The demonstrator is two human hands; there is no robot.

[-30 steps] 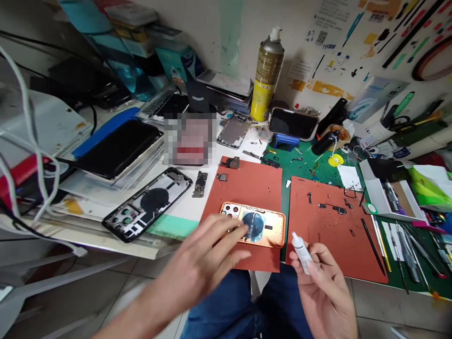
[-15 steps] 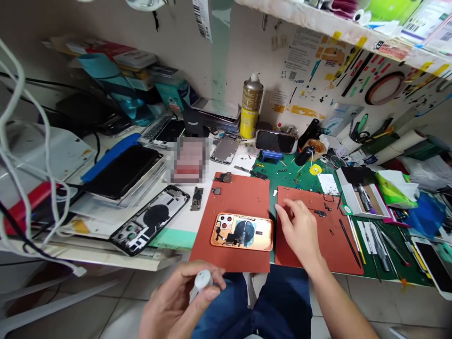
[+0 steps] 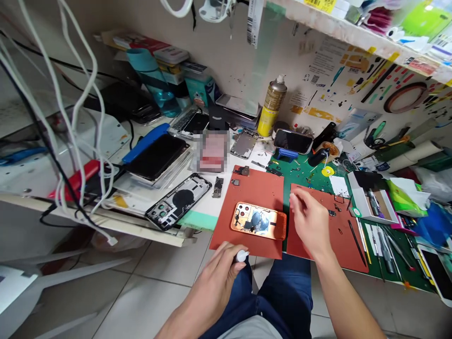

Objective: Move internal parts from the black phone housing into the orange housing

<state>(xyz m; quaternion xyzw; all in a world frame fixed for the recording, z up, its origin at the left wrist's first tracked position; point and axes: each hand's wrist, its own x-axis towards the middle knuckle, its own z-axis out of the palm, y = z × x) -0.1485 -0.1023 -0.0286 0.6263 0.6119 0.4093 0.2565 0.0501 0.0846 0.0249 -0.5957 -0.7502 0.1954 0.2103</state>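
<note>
Head view: the left hand has its grip wrapped around a white tube; the orange phone housing lies on the left red mat. The right hand curls over the right red mat, its grip's contents untellable. Handling the tube seems in hand; reaching the housing would call for lifting.

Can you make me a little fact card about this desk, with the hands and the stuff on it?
Left hand: holds a small white tube
Right hand: over the right mat; can't tell if it holds anything
Orange phone shell: lies on the left mat
Black phone shell: left of both mats
Spray can: stands near the wall
</note>
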